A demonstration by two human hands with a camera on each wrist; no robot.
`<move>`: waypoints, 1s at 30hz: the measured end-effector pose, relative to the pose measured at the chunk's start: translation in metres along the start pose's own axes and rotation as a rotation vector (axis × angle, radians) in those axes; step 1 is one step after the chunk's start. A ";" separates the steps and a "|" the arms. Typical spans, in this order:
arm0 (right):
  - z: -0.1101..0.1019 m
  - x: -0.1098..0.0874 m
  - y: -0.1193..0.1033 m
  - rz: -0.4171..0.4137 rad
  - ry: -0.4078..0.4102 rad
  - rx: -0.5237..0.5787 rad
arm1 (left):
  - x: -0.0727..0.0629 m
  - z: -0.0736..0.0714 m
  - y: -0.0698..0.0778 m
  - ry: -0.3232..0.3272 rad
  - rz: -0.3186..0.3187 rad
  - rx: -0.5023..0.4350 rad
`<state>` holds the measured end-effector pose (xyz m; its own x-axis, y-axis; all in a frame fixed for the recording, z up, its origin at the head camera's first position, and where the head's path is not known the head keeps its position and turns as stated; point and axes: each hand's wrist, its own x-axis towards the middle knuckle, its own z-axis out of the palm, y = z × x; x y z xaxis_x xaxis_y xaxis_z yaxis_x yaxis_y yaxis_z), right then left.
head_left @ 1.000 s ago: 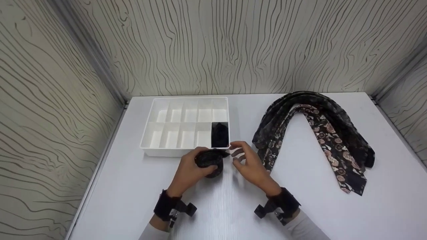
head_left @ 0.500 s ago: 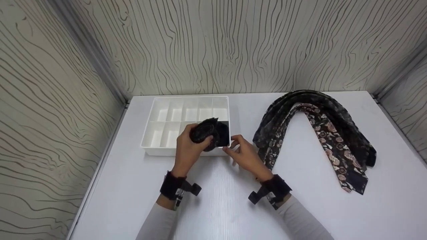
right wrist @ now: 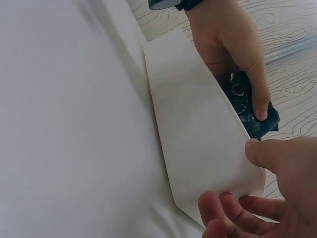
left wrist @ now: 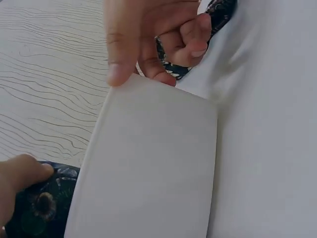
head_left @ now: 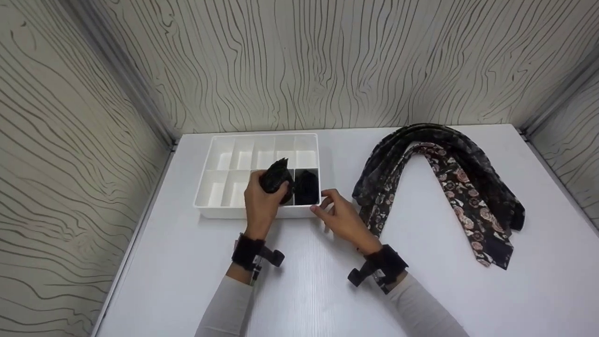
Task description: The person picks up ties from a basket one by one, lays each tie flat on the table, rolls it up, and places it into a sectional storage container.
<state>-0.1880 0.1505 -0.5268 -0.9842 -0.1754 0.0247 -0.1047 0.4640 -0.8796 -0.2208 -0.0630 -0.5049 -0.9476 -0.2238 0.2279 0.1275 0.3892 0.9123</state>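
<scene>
My left hand [head_left: 262, 203] grips a rolled-up dark floral necktie [head_left: 275, 178] over the front row of a white divided box [head_left: 222, 213]. The roll's lower part dips into the second compartment from the right, and a pointed end sticks up. In the right wrist view, my left thumb presses along the patterned necktie [right wrist: 242, 106] behind the box wall. My right hand [head_left: 344, 217] holds the box's front right corner, thumb at the rim and fingers bent against the side. A dark rolled cloth [head_left: 307, 188] fills the front right compartment beside the necktie roll.
To the right, a floral necktie [head_left: 461, 189] and a darker patterned length of cloth [head_left: 482, 161] lie in an arch on the white table [head_left: 304, 290]. Wood-grain panels [head_left: 299, 65] rise behind and at both sides.
My left hand has carried the necktie roll from in front of the box up and over it, then left and down into a compartment. My right hand has come onto the box corner.
</scene>
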 end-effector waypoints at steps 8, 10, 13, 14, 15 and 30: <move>0.000 0.000 0.000 0.005 -0.025 0.002 | 0.000 0.008 -0.001 0.034 0.019 0.100; 0.000 0.000 -0.001 0.004 -0.022 0.002 | 0.002 0.010 -0.001 0.047 0.036 0.122; 0.000 0.000 -0.001 0.000 -0.027 0.009 | 0.003 0.015 0.000 0.058 0.055 0.173; 0.000 0.000 -0.001 -0.001 -0.028 0.011 | 0.003 0.016 0.000 0.058 0.056 0.188; 0.000 0.000 0.000 -0.002 -0.031 0.013 | 0.002 0.017 0.000 0.058 0.054 0.203; 0.000 0.001 0.001 -0.009 -0.034 0.018 | -0.002 0.012 0.003 -0.035 0.089 0.301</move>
<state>-0.1890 0.1504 -0.5277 -0.9779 -0.2085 0.0165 -0.1102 0.4465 -0.8880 -0.2224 -0.0511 -0.5066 -0.9467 -0.1484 0.2858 0.1227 0.6542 0.7463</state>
